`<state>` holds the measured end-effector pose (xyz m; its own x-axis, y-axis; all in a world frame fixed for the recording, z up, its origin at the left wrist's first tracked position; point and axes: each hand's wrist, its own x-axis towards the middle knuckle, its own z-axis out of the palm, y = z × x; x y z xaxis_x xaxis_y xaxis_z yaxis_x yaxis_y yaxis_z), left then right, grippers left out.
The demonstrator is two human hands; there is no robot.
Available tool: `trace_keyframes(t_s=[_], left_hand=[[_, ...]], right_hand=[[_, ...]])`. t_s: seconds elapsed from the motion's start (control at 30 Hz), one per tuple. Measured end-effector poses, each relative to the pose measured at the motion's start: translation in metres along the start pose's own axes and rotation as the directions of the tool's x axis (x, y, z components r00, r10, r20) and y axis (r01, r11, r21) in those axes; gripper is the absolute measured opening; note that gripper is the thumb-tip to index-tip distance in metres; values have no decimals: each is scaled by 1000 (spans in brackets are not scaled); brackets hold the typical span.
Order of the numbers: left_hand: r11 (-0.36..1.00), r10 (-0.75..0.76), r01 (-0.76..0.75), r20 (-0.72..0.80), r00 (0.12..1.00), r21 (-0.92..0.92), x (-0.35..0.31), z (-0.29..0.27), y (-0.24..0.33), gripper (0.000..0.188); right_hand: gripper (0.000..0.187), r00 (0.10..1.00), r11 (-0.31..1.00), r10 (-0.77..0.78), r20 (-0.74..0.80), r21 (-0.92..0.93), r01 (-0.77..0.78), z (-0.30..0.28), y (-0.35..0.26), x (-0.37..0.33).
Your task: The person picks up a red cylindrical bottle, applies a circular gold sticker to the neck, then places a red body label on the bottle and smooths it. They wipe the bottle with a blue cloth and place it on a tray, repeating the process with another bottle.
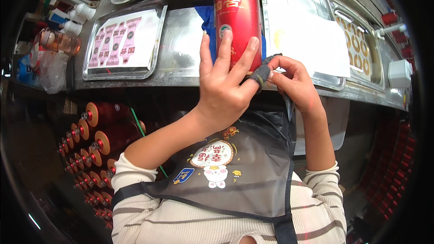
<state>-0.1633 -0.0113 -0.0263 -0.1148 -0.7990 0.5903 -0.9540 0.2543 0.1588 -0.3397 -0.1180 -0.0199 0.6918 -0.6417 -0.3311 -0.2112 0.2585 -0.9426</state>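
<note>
Left hand (224, 83) has fingers spread over the red bottle (237, 11), probably steadying it; blue cloth (206, 20) underneath near the steel counter (179, 40) front edge, maybe against scuffs. Right hand (297, 85) pinches dark grey cloth (261, 76).

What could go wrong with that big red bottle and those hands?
The red bottle might slide or roll, since its lower end is close to the front edge of the metal bench and the left hand only spreads its fingers over it. The dark cloth by the left thumb could come loose or catch while the right hand pinches it. The right hand could also bump the nearby white sheet.
</note>
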Motion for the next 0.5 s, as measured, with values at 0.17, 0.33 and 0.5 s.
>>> trace_keyframes(t_s=[0.17, 0.33, 0.5], left_hand=[[948, -239, 210, -97, 966, -239, -16, 9, -18, 63], [866, -360, 298, -87, 929, -402, -38, 2, -22, 48], [884, -357, 316, -61, 932, -345, -68, 3, -17, 26]], right_hand=[[13, 1000, 999, -7, -20, -38, 6, 3, -1, 1], [12, 997, 999, -41, -67, -36, 38, 5, -3, -3], [11, 996, 1000, -18, -83, -4, 18, 7, -8, -6]])
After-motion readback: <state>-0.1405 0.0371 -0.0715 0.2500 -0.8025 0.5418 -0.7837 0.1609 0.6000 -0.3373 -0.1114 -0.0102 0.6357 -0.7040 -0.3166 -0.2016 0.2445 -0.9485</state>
